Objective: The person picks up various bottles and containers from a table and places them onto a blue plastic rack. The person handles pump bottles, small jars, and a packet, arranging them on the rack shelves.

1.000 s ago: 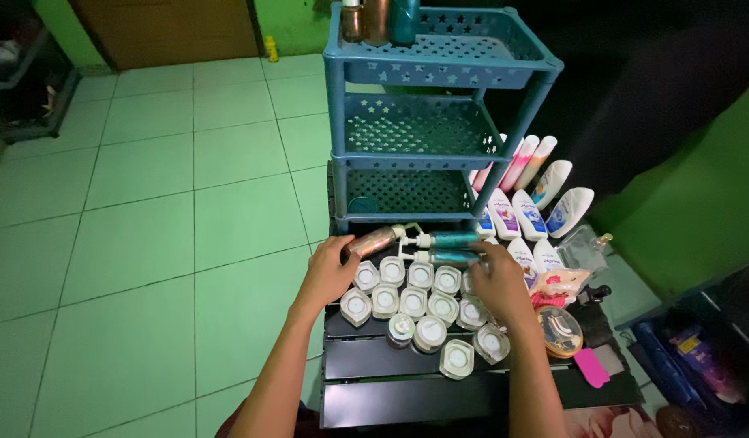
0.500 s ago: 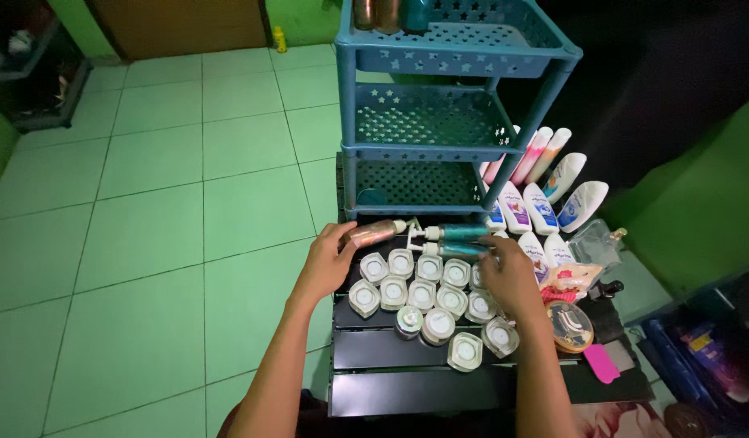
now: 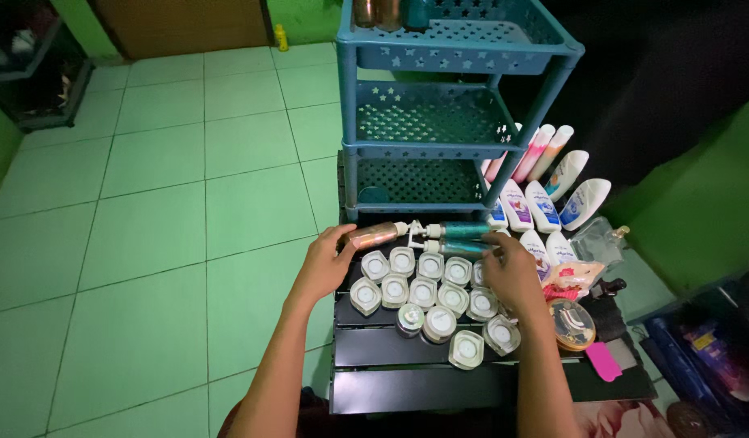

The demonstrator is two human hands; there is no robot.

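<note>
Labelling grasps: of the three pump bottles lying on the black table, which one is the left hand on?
The copper-coloured pump bottle, leftmost of the three. The left hand has its fingers on its base end; the two teal pump bottles lie by the right hand.

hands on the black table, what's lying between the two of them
In the head view, small white-lidded jars sit in rows between the left hand and right hand, with pump bottles behind them.

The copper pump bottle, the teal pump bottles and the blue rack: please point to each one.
copper pump bottle [image 3: 374,236], head view, middle of its lying body.
teal pump bottles [image 3: 460,232], head view, body of the upper one.
blue rack [image 3: 347,122], head view, its front left post.
</note>
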